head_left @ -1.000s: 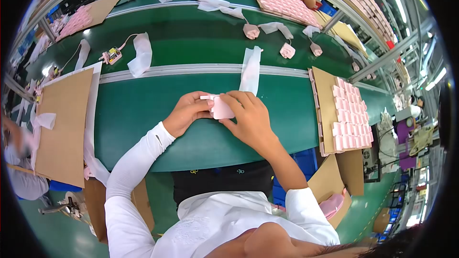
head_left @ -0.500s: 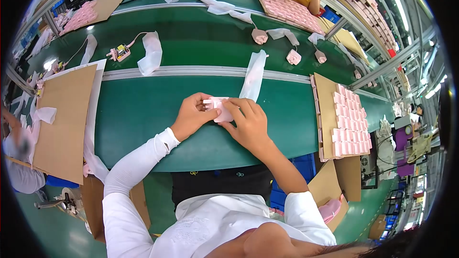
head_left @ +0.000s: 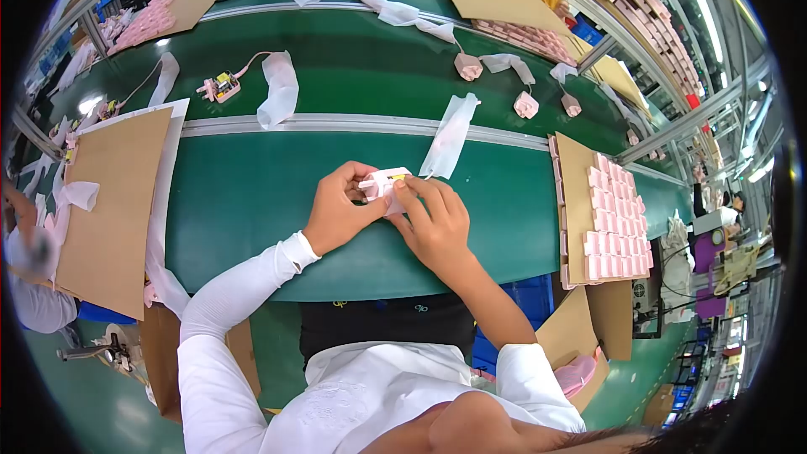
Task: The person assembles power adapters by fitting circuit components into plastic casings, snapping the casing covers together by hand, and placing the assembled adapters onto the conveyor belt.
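Over the green table (head_left: 235,210), both of my hands hold one small pink plug housing (head_left: 385,184), which shows prongs on its left side and a bit of yellow inside. My left hand (head_left: 338,208) grips it from the left, fingers behind and thumb in front. My right hand (head_left: 435,223) closes on its right side, with fingertips on the top and front. Just behind my right hand lies a white translucent sleeve (head_left: 451,136), its lower end near my fingers.
Cardboard with rows of pink housings (head_left: 616,219) stands at the right. A cardboard sheet (head_left: 113,210) is at the left. Beyond a metal rail (head_left: 336,123), the belt (head_left: 361,76) carries wired plugs in white sleeves. Co-workers' hands show at the far side and left edge.
The pink housing has been turned, so its prongs and yellow inside now show. Plugs on the belt have shifted right. A cardboard sheet now covers part of the far pink tray.
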{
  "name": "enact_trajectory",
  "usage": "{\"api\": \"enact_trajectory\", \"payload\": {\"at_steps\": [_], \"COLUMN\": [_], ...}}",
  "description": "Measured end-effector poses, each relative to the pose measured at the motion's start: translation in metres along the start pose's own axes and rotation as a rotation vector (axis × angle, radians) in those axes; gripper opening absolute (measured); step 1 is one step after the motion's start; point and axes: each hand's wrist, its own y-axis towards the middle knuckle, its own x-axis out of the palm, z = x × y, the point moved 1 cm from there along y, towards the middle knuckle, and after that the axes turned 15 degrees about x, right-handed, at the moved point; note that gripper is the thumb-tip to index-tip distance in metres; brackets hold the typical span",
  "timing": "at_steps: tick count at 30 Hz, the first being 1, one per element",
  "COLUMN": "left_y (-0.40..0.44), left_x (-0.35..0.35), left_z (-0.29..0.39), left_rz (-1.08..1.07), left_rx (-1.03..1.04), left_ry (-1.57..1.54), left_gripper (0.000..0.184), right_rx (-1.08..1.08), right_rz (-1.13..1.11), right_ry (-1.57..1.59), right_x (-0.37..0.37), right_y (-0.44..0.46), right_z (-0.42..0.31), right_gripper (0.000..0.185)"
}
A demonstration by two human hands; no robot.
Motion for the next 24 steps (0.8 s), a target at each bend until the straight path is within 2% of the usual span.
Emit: {"api": "enact_trajectory", "payload": {"at_steps": [2, 5, 9, 11, 12, 15, 17, 20, 24], "left_y": [-0.001, -0.004, -0.012, -0.02, -0.023, -0.028, -0.031, -0.034, -0.035], "left_x": [-0.001, -0.001, 0.012, 0.022, 0.027, 0.04, 0.045, 0.053, 0.056], "left_z": [-0.004, -0.002, 0.017, 0.037, 0.049, 0.072, 0.079, 0.083, 0.088], "left_rz": [0.011, -0.002, -0.067, -0.15, -0.169, -0.123, -0.093, -0.075, -0.071], "left_rx": [0.021, 0.062, 0.118, 0.168, 0.196, 0.262, 0.311, 0.316, 0.204], "left_ry": [0.019, 0.049, 0.003, 0.075, 0.13, 0.234, 0.294, 0.317, 0.32], "left_gripper": [0.039, 0.04, 0.042, 0.045, 0.044, 0.041, 0.041, 0.042, 0.044], "right_rx": [0.01, 0.09, 0.236, 0.337, 0.324, 0.483, 0.517, 0.528, 0.513], "right_rz": [-0.009, -0.129, -0.066, -0.013, 0.07, -0.113, -0.047, 0.0, -0.02], "right_ry": [0.03, 0.263, 0.452, 0.484, 0.473, 0.602, 0.625, 0.652, 0.625], "right_x": [0.001, -0.013, -0.022, -0.028, -0.03, -0.044, -0.046, -0.055, -0.063], "right_y": [0.0, 0.005, 0.002, 0.005, 0.011, 0.002, 0.0, 0.005, 0.013], "right_z": [-0.001, -0.003, 0.006, 0.003, -0.001, -0.004, -0.011, -0.013, -0.007], "right_gripper": [0.059, 0.045, 0.028, 0.029, 0.038, 0.045, 0.051, 0.051, 0.049]}}
